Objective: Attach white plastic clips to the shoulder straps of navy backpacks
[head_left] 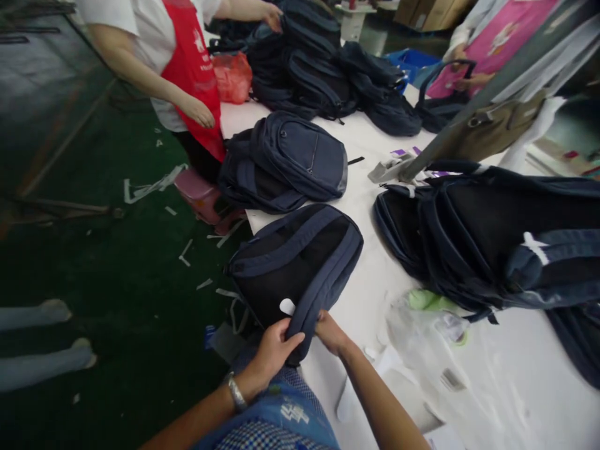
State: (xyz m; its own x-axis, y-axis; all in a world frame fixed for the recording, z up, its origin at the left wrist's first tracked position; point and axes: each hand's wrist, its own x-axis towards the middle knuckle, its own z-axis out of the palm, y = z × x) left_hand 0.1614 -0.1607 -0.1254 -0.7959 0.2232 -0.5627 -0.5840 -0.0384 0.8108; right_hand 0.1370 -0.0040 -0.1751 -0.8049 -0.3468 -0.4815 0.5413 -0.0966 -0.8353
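Observation:
A dark navy backpack [300, 262] lies back side up at the near edge of the white table [375, 275], straps facing me. My left hand [272, 353], with a silver bracelet on the wrist, is closed around the lower end of one shoulder strap. My right hand [330, 331] grips the bottom edge of the same backpack just beside it. A small white tag [287, 306] shows on the bag above my left fingers.
Another navy backpack [285, 162] lies further along the table, and a stack of them [492, 244] sits to the right. More bags are heaped at the far end [323, 62]. A person in a red apron [187, 56] stands at left. Clear plastic bags [431, 325] lie near right.

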